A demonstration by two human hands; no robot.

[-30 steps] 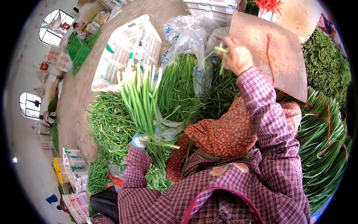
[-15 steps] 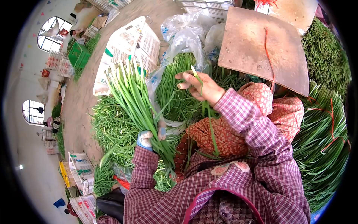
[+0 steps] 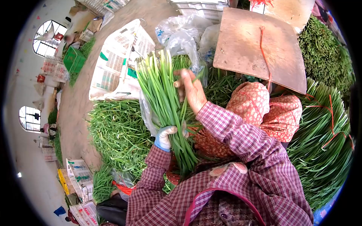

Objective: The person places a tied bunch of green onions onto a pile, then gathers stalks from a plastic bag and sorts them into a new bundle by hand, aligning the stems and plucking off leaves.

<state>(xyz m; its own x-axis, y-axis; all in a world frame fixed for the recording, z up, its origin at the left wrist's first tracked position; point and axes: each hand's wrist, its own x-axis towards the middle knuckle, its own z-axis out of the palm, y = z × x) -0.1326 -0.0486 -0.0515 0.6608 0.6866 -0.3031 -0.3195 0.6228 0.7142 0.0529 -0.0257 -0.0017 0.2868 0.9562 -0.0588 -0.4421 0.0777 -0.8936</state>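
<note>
A thick bunch of garlic chives [image 3: 160,90] stands tilted up in front of me, pale stem ends at the top and green leaves trailing to my lap. My left hand [image 3: 164,138], in a pale glove with a blue cuff, is closed around its lower part. My bare right hand [image 3: 191,92] is beside the upper right of the bunch, fingers bent. A blurred green chive stalk [image 3: 200,74] sticks out by its fingers; the fingertips are partly hidden.
A heap of loose greens [image 3: 117,132] lies to the left, below a white plastic crate [image 3: 113,75]. Plastic bags [image 3: 184,32] lie ahead. A brown board [image 3: 260,49] with a red string stands at right, and tied chive bundles [image 3: 320,150] lie farther right.
My left hand has moved right and slightly up with the bunch, which stands more upright. My right hand has come left and down, from apart to beside the bunch.
</note>
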